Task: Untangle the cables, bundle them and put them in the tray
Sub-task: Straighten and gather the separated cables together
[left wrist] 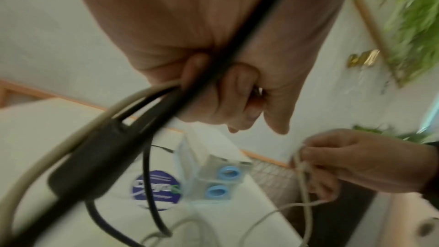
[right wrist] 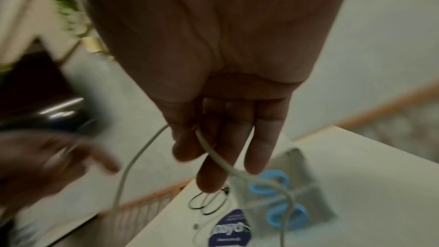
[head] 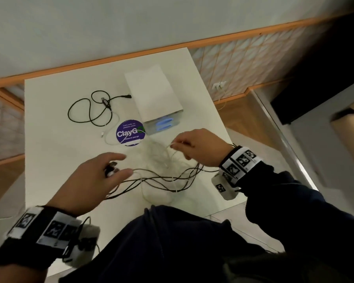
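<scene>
A tangle of black and white cables lies on the white table between my hands. My left hand holds several cable ends with their plugs; in the left wrist view its fingers curl round black and pale cables. To the right, my right hand pinches a white cable and holds it raised above the tangle. Farther back on the left lie a loose black cable and a thin white cable, apart from the tangle.
A white drawer box with two blue handles stands at the back of the table. A round purple sticker lies in front of it. The table's right edge drops to a wooden floor; a wall runs behind.
</scene>
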